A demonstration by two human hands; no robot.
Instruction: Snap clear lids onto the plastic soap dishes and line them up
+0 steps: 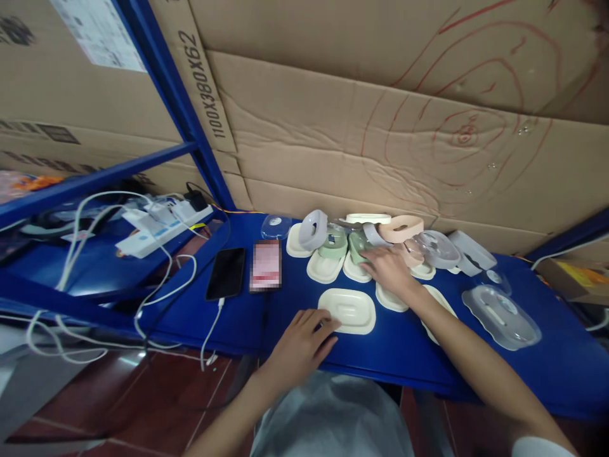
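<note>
My left hand (304,339) rests on the blue table (247,317), its fingers bent and touching the left edge of a cream oval tray (349,310). My right hand (387,266) reaches forward into a cluster of oval plastic parts, its fingers closed around a pale green oval container (358,249). Around it lie several cream trays (325,266), a lilac ring (313,229), a peach ring (402,227) and another green piece (333,244).
Two phones (226,273) (266,265) lie left of the parts, one on a white cable. A power strip (162,230) with cords sits on the left shelf. Clear lids (502,316) (435,249) lie at right. Cardboard sheets (380,127) stand behind. A blue rack post (176,95) rises at left.
</note>
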